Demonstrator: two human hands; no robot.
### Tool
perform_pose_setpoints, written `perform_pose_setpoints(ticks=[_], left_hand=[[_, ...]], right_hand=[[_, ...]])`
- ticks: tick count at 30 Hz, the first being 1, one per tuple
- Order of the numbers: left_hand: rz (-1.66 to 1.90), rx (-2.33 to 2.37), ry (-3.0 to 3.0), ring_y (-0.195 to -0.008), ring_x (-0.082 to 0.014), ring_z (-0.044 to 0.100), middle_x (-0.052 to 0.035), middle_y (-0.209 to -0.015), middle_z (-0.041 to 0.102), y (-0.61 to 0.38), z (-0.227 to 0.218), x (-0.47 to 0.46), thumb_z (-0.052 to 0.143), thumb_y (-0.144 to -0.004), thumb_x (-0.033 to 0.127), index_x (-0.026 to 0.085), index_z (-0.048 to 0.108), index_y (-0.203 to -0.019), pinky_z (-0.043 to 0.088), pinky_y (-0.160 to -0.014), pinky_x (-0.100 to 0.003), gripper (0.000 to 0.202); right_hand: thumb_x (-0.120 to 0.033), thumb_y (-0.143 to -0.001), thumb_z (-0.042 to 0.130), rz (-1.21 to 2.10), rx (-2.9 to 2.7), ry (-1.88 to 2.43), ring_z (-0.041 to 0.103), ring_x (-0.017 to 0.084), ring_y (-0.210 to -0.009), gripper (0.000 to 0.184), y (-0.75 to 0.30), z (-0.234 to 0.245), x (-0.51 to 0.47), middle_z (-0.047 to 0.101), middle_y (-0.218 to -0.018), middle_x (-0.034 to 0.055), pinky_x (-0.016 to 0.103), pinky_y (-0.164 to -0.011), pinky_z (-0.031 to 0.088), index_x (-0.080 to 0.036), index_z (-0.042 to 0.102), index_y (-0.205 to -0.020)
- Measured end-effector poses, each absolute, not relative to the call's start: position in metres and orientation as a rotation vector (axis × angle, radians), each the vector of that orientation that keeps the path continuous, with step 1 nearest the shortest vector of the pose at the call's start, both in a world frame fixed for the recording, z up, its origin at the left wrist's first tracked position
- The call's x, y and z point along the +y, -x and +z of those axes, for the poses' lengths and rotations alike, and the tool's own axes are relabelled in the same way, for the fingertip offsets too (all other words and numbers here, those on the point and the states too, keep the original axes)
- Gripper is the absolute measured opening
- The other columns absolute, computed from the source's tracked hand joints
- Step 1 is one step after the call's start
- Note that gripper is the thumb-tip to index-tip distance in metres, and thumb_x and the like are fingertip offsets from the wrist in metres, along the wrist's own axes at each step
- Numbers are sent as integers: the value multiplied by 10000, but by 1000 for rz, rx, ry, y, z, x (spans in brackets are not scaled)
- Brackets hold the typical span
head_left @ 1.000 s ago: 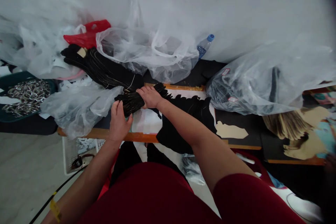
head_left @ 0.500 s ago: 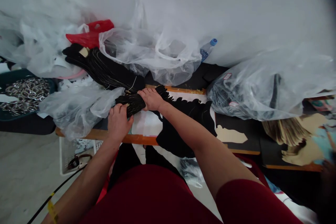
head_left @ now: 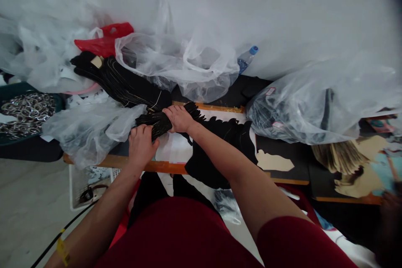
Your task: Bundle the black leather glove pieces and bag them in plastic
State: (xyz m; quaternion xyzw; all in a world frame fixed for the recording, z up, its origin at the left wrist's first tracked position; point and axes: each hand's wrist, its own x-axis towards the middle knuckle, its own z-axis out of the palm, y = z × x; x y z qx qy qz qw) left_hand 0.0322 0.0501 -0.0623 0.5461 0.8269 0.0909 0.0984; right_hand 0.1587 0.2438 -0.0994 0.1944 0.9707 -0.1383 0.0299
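- The right hand (head_left: 177,119) is closed over the middle of the black stack (head_left: 159,122), fingers lying together across its top; their undersides are hidden.
- The left hand (head_left: 141,146) has its bent fingertips against the stack's near left edge, thumb spread away from them; whether it grips anything, I cannot tell.
- The black stack lies crosswise on the worktable (head_left: 163,166), its layered edges showing.
- Right of the stack, loose black pieces (head_left: 220,163) lie fanned out, overhanging the table's near edge.
- Left of the stack, just beside it, is a crumpled clear bag (head_left: 89,127).
- Beyond the stack and to its left sits a banded black bundle (head_left: 132,83).
- Well left of the stack, a dark green tub (head_left: 58,102) holds metal rings (head_left: 29,111).
- Well right of the stack lies a beige cutout (head_left: 274,161).
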Motion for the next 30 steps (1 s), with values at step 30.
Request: perform_pose_setpoints(ticks=[30], left_hand=[[-27, 2249, -1947, -1397, -492, 549, -217, -1681, 464, 6, -50, 64, 748, -859, 374, 186, 740, -1178, 541, -1078, -648, 370]], right_hand=[[-450, -834, 847, -439, 2982, -612, 574, 398, -1294, 906, -158, -97, 243, 617, -1440, 201, 515, -1136, 419, -105, 491, -1592]])
